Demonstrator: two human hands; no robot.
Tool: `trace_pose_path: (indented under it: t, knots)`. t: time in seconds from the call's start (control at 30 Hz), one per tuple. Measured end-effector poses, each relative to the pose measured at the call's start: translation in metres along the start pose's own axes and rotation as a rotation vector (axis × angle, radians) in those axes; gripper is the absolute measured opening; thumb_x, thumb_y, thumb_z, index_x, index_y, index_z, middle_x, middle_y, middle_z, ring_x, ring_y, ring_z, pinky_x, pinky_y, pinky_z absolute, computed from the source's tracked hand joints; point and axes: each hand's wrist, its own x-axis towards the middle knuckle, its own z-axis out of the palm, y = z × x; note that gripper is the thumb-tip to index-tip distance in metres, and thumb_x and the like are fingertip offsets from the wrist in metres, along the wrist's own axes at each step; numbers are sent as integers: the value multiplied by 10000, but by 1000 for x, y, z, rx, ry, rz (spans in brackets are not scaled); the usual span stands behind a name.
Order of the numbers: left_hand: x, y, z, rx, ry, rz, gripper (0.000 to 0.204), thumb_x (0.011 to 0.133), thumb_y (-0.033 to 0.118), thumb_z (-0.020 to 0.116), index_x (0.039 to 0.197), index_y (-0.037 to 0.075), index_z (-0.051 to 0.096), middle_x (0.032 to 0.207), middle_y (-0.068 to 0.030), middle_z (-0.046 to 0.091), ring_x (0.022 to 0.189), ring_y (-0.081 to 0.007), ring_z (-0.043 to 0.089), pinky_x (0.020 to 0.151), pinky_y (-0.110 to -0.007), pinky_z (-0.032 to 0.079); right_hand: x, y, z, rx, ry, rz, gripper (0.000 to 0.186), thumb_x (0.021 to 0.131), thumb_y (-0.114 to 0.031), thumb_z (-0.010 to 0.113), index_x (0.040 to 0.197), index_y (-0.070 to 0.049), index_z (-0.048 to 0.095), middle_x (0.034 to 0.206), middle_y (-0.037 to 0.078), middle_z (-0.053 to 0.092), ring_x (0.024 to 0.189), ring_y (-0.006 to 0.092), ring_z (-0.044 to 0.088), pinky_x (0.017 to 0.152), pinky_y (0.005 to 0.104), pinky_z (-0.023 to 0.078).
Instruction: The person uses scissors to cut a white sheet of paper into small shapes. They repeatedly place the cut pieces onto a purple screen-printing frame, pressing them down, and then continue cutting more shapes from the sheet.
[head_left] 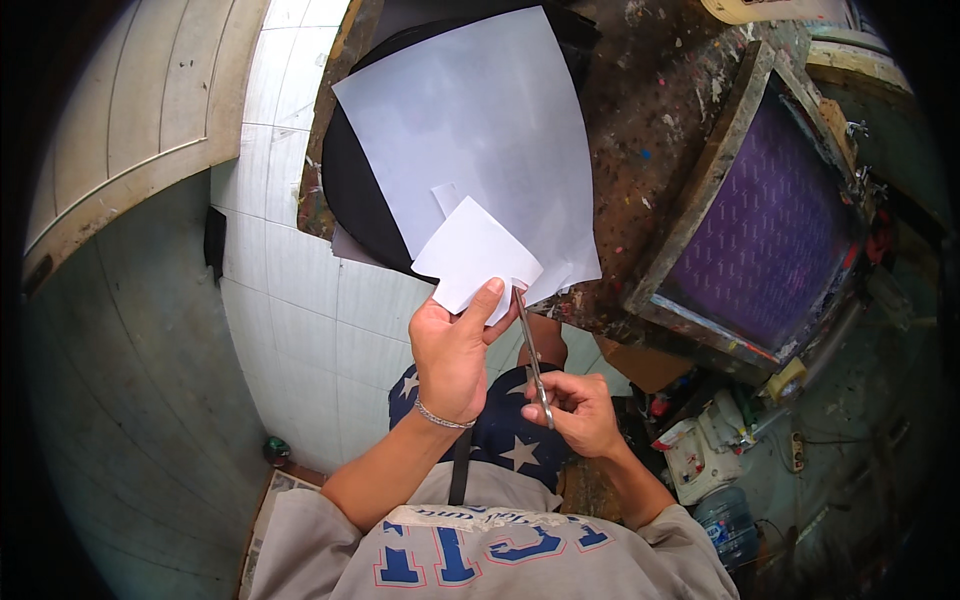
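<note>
My left hand pinches a small white paper piece between thumb and fingers. In my right hand are long metal scissors, their blades at the lower right edge of that piece, beside a small notch or slit. Just beyond my hands a large white sheet lies on a black, rounded flat object on the stained worktable. A narrow white strip rests on the sheet, partly hidden by the held piece.
A framed purple screen rests at the table's right. Below are a cardboard box, clutter and a plastic water jug. A pale container sits at top right. A wooden panel and white tiles are on the left.
</note>
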Motion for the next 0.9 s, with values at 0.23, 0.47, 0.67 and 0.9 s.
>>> trace_pose_path:
  t: [0.23,0.47,0.67,0.9]
  knots:
    - [0,-2,4,-37,49,18,207,923,33,600,1105,-59,565,1039,-134,648,915,-195,655,822,-327,581,3,5,19,75,68,10,161,788,-89,758,840,29,662,556,-27,528,499,20,434,464,200,334]
    - [0,-4,3,-34,69,6,201,923,31,599,1098,-61,562,1025,-130,647,914,-192,652,827,-320,578,3,6,22,61,97,10,146,794,-82,747,815,29,655,540,-28,520,492,22,433,467,200,338]
    - [1,-4,3,-43,78,10,198,921,30,604,1096,-55,563,1031,-127,646,905,-183,651,821,-307,574,6,3,25,-5,108,18,152,792,-85,750,810,33,656,550,-15,553,497,23,455,466,201,352]
    - [1,-3,3,-44,71,19,185,918,23,608,1084,-47,564,1016,-117,648,903,-175,651,817,-296,572,8,7,27,4,128,9,144,794,-94,765,816,4,662,583,-50,548,529,2,440,468,178,314]
